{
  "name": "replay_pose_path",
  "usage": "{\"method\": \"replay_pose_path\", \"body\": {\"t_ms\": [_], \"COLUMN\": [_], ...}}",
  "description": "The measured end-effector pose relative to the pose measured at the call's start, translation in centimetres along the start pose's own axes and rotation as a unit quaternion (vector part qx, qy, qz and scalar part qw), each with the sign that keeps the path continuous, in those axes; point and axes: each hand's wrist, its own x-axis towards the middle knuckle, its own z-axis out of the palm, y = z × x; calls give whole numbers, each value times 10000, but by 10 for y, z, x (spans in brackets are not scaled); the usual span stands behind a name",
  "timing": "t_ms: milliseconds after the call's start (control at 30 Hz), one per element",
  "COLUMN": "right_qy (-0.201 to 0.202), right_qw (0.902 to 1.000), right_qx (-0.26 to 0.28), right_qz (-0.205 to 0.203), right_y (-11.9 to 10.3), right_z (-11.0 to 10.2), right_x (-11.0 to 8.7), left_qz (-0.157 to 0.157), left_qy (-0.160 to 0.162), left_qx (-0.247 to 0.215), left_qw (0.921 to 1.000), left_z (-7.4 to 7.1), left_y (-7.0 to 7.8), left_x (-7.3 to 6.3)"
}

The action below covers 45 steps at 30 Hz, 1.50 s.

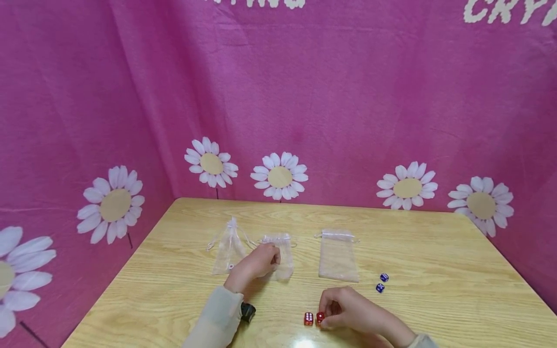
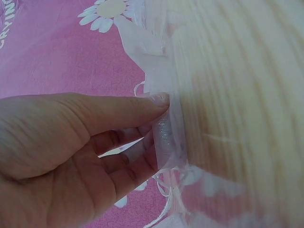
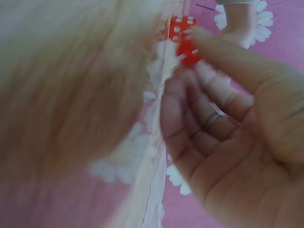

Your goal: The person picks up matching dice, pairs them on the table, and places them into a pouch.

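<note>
My left hand (image 1: 259, 262) pinches the middle sheer white drawstring pouch (image 1: 285, 266). In the left wrist view, the thumb and fingers close on the filmy edge of the pouch (image 2: 164, 130). Near the front of the table, my right hand (image 1: 350, 309) holds a red die (image 1: 320, 317) with white dots between thumb and fingertips. Just left of it lies a second red die (image 1: 308, 318). From the right wrist, the pinched red die (image 3: 188, 51) overlaps the other red die (image 3: 182, 27) behind it.
Another sheer pouch (image 1: 230, 246), drawn in at the top, stands to the left with a small white die (image 1: 231, 266) low in it. A flat sheer pouch (image 1: 338, 258) lies right of centre. Two blue dice, one nearer (image 1: 380, 288), sit on the wooden table (image 1: 435, 270).
</note>
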Motion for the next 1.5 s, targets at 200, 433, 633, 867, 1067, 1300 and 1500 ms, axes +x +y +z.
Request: {"method": "replay_pose_path", "body": {"t_ms": [200, 433, 633, 867, 1067, 1300, 1500], "right_qy": [-98, 29, 282, 673, 936, 1357, 1899], "right_qw": [9994, 9999, 9990, 9968, 9910, 9793, 9606], "right_qx": [-331, -80, 4, -75, 300, 920, 1470], "right_qz": [67, 139, 345, 434, 913, 1184, 1400], "right_y": [0, 0, 3, 2, -3, -10, -13], "right_z": [3, -4, -13, -24, -32, -38, -39], "right_x": [1, -1, -3, 0, 8, 20, 32], "left_qz": [186, 594, 657, 746, 964, 1322, 1370], "left_qy": [77, 563, 949, 1333, 1564, 1795, 1899], "left_qx": [29, -1, 130, 247, 481, 866, 1100], "left_qw": [9998, 9966, 9932, 9880, 9818, 9710, 9660], "left_z": [0, -5, -10, -20, -27, -32, -31], "left_y": [-1, 1, 5, 17, 30, 49, 63], "left_x": [1, 0, 2, -4, -7, -14, -19]}}
